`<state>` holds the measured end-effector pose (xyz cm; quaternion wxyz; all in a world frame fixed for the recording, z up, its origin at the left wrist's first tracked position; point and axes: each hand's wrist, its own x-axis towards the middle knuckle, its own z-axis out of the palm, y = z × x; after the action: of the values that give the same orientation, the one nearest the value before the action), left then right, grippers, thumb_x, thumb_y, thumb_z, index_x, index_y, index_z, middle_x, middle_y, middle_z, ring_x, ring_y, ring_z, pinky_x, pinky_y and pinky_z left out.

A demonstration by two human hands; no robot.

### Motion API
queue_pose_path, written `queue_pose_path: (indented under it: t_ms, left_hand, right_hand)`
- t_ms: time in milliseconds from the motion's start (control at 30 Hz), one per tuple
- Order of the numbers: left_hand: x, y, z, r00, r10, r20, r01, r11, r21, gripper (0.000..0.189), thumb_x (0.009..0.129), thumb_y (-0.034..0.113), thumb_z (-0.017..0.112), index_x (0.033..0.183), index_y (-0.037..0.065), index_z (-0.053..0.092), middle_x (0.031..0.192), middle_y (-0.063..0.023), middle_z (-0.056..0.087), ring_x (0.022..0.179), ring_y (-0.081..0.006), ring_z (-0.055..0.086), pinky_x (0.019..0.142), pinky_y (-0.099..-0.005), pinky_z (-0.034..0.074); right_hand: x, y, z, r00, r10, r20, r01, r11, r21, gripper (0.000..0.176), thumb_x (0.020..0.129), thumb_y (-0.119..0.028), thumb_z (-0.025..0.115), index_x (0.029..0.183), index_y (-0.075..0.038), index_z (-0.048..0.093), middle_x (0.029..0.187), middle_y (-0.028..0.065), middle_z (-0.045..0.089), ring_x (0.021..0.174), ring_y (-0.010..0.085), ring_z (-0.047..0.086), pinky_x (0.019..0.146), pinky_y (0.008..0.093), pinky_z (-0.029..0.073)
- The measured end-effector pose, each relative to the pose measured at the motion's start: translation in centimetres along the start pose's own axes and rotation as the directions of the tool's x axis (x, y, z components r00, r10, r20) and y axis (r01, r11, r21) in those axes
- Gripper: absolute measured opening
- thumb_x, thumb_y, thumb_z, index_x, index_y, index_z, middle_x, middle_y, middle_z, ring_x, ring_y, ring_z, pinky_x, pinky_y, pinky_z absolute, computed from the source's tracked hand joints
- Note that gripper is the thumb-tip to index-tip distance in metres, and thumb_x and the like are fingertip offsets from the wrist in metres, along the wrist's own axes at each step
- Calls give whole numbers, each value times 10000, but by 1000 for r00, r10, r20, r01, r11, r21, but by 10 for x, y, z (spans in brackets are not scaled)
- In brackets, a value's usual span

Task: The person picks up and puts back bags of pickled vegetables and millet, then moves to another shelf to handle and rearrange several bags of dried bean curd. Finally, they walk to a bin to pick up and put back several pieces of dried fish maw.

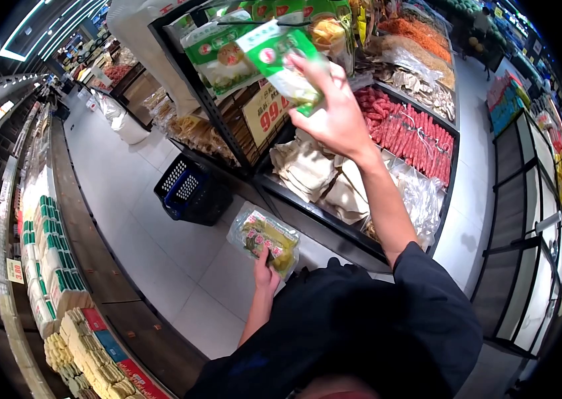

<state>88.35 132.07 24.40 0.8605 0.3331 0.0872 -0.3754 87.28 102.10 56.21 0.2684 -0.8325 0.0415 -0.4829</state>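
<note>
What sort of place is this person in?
Most likely a supermarket or grocery shop: there are red sausages laid out in bulk, a price sign with big red numerals, and a shopping basket.

There is one left hand (266, 275), one right hand (335, 114), one held clear packet (260, 231), one held green-and-white packet (280, 66), one shopping basket (191, 189).

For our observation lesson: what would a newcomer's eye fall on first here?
The right hand holds a green-and-white packet near the top centre. Just right of that hand lie bright red sausages. Below centre, the left hand holds a clear pack.
</note>
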Motion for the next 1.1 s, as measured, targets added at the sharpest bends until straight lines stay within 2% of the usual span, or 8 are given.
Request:
queue_pose_path:
  t_ms: [200, 333, 433, 500, 567, 633, 700, 1100]
  left_hand:
    - [5, -4, -16, 999, -38, 27, 38, 999, 1, 381, 976, 246, 563, 1299, 55, 494, 1263, -110, 578, 1158, -270, 568, 1003, -445, 457]
    - [2, 0, -12, 996, -80, 32, 83, 993, -85, 378, 958, 149, 586, 1313, 75, 479, 1241, -75, 575, 1154, -228, 556, 1007, -410, 450]
    - [-4, 0, -6, 999, -43, -10, 42, 996, -73, 378, 958, 152, 583, 1311, 63, 483, 1241, -80, 579, 1160, -231, 553, 1010, -414, 448]
    - [-11, 2, -1, 998, -61, -7, 60, 994, -87, 365, 961, 158, 574, 1300, 50, 491, 1244, -84, 580, 1162, -232, 553, 1012, -410, 445]
    - [-16, 6, 11, 997, -81, 3, 81, 992, -95, 354, 965, 164, 565, 1289, 38, 499, 1247, -87, 581, 1164, -233, 552, 1015, -406, 442]
    - [-19, 7, 25, 1000, -22, 18, 22, 999, -25, 331, 975, 171, 541, 1267, 19, 513, 1247, -93, 582, 1148, -227, 561, 1003, -393, 444]
    - [-14, 2, 23, 999, -21, 44, 21, 1000, -8, 318, 977, 166, 533, 1259, 18, 520, 1241, -93, 585, 1147, -222, 561, 996, -390, 445]
    - [-6, -5, 77, 966, -93, 242, 9, 945, 328, 374, 961, 85, 550, 1307, -10, 448, 1247, -105, 562, 1142, -187, 558, 998, -348, 442]
  right_hand:
    - [37, 14, 69, 995, -6, 96, 12, 998, -61, 792, 735, -338, 756, 1442, -264, 406, 1420, 347, 329, 1309, 480, 361, 1068, 537, 354]
    - [18, 5, 71, 991, 86, 107, -71, 988, -136, 737, 785, -367, 756, 1434, -237, 432, 1460, 331, 269, 1324, 497, 337, 1076, 487, 365]
    - [-20, -6, 65, 995, 28, 96, -30, 999, 26, 500, 836, -257, 698, 1286, -87, 564, 1344, 260, 432, 1221, 425, 464, 1037, 452, 401]
    - [-58, -11, 66, 951, -17, 308, -52, 975, 216, 441, 843, -212, 676, 1249, -69, 582, 1247, 179, 549, 1171, 354, 519, 1015, 419, 416]
    - [-103, -15, 70, 781, -9, 625, -185, 952, 245, 506, 852, -288, 680, 1286, -63, 554, 1279, 220, 539, 1202, 370, 502, 1040, 428, 391]
    - [-158, -13, 78, 465, 138, 874, -253, 967, -18, 861, 819, -511, 686, 1486, -125, 300, 1382, 406, 357, 1326, 525, 327, 1123, 498, 273]
    - [-201, -14, 86, 277, 272, 921, -274, 942, -196, 1009, 778, -546, 716, 1538, -191, 156, 1427, 448, 228, 1366, 565, 218, 1131, 524, 243]
    - [-245, -30, 60, 653, 533, 538, -584, 806, -91, 1041, 636, -259, 821, 1496, -194, 239, 1446, 335, 200, 1315, 551, 280, 1058, 527, 374]
